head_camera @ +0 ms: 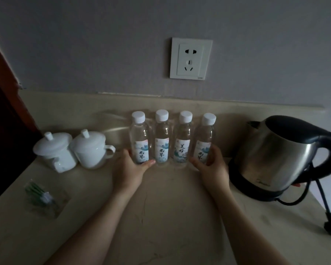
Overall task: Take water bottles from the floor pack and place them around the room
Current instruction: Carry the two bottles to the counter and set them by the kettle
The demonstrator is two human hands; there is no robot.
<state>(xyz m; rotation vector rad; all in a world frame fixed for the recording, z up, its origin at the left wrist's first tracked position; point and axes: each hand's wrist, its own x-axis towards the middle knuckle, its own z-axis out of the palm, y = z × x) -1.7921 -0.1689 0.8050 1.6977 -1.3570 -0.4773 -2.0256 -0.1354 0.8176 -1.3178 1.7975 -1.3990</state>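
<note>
- Bottles: four clear water bottles with white caps stand upright in a tight left-right row on the beige counter (161,207), close to the far backsplash, below the wall socket (191,58).
- Leftmost bottle (139,138), second bottle (162,137), third bottle (182,139), rightmost bottle (204,139). Neighbours look touching or nearly so.
- Left hand (129,168): half-open cup around the base of the leftmost bottle, thumb on its left side, fingers curled under its near side, with the tips reaching toward the second bottle.
- Right hand (211,165): same half-open cup on the rightmost bottle's base, thumb on the right side, fingers wrapping its near side.
- Both hands bracket the row from its ends; bottle bases look to be on the counter.
- Left of the row: two white lidded cups (73,150), side by side.
- Right of the row: steel kettle (283,155) on its base, near the right hand, not touching.
- Near left: clear sachet (42,196) with green items, lying flat.
</note>
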